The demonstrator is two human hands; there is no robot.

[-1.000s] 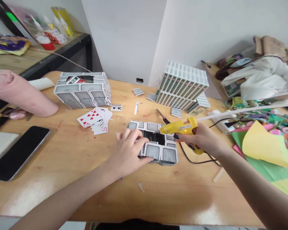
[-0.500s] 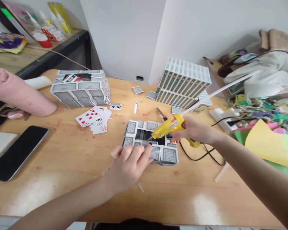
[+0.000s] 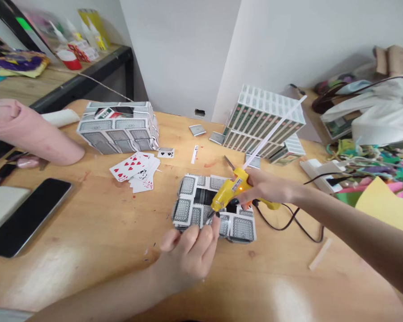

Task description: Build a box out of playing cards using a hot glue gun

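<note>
A yellow glue gun (image 3: 232, 190) with a long white glue stick (image 3: 275, 132) in its back is gripped in my right hand (image 3: 263, 190). Its nozzle points down onto the near part of a flat panel of grey-backed playing cards (image 3: 243, 229), which has a dark opening (image 3: 204, 197) in its middle. My left hand (image 3: 191, 255) is at the panel's near edge, fingers curled, with the index fingertip close to the nozzle. Whatever the left fingers hold is hidden behind them.
A card-covered box (image 3: 117, 134) and loose cards (image 3: 129, 166) lie left of centre. Stacked card boxes (image 3: 265, 120) stand behind the glue gun. A phone (image 3: 28, 217), pink roll (image 3: 36, 132), power strip (image 3: 322, 174) and black cord (image 3: 275, 228) are around.
The glue gun has tilted, its glue stick now pointing more steeply upward, and its nozzle is nearer the panel's front edge. The left hand stays by the nozzle. The whole view has shifted slightly.
</note>
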